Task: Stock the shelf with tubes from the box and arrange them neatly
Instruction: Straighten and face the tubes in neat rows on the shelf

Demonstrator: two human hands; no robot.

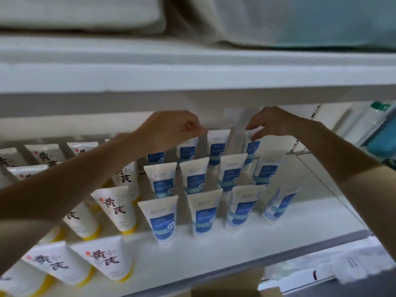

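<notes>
Blue-labelled tubes (194, 183) stand cap-down in three rows on the shelf (214, 249), with yellow-capped tubes (116, 209) beside them on the left. The left hand (171, 127), fingers curled, pinches the crimped top of a back-row tube (188, 146), probably to square it with its neighbours. The right hand (272, 123) reaches the far-right back tube (251, 146); blur hides whether it pinches or only touches. Standing on their caps keeps the labels facing out.

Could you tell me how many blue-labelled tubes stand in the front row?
4: far-left tube, centre-left tube, centre-right tube, far-right tube. None in that row look hidden.
</notes>
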